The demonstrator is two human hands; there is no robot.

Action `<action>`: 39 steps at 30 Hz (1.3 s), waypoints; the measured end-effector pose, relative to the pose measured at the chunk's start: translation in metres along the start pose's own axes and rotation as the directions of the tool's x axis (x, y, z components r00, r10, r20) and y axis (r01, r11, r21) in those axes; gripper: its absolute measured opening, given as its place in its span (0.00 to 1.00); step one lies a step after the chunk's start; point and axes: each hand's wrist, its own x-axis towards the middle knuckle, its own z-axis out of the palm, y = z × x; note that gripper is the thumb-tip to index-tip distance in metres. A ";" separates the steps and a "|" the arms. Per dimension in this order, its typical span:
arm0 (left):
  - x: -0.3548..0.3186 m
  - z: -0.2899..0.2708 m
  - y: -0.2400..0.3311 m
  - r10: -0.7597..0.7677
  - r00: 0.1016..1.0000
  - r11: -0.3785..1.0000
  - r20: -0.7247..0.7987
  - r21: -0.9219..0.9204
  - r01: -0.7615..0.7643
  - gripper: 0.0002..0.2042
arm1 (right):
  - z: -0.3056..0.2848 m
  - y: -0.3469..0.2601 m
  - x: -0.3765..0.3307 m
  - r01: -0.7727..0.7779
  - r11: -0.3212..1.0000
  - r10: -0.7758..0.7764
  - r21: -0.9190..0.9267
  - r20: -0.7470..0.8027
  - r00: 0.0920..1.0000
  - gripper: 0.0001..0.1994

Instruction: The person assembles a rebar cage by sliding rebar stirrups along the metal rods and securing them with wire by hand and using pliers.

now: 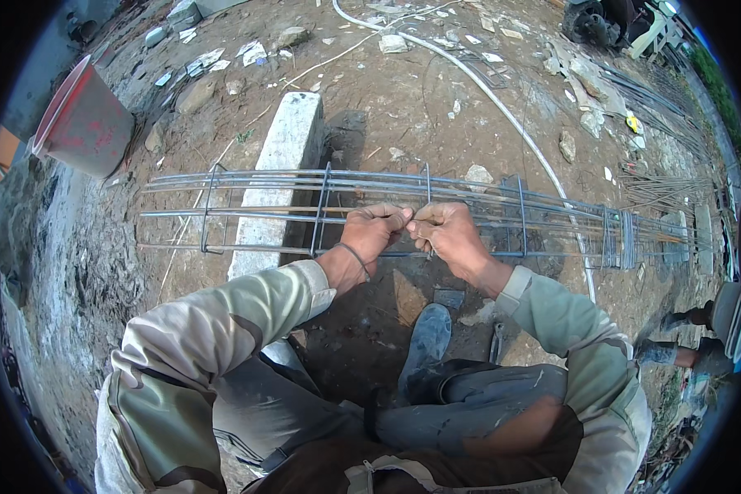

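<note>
A long reinforcement cage (320, 207) of thin steel bars with square stirrups lies across in front of me, its left part resting over a pale concrete post (286, 140). Above the cage's middle, close to one stirrup (427, 183), both hands meet. The thumb and fingers of my left hand (372, 236) are pinched together, almost touching the fingertips of my right hand (451, 237). My right hand is also closed in a pinch. Whatever lies between the fingertips is too small to make out. Several stirrups (626, 239) are bunched together toward the cage's right end.
A red-rimmed bucket (99, 123) stands at the far left. A pale hose (477, 78) curves over the dirt behind and under the cage. Loose steel rods (659, 191) lie at the right. Beside my shoe is a metal hand tool (496, 342). Another person's legs (687, 354) show at the right edge.
</note>
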 end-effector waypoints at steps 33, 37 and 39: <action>0.133 0.014 -0.008 0.048 0.989 0.151 0.141 0.978 -0.147 0.09 | -0.057 0.021 0.026 0.299 0.346 -0.277 -0.889 0.207 0.938 0.06; 0.132 0.012 -0.009 0.056 0.984 0.132 0.169 0.976 -0.175 0.09 | -0.046 0.019 0.030 0.107 0.471 -0.176 -0.875 0.025 0.984 0.07; 0.129 0.010 -0.009 0.066 0.982 0.260 0.179 0.947 -0.190 0.08 | -0.046 0.016 0.028 0.103 0.500 -0.227 -0.860 -0.015 0.974 0.07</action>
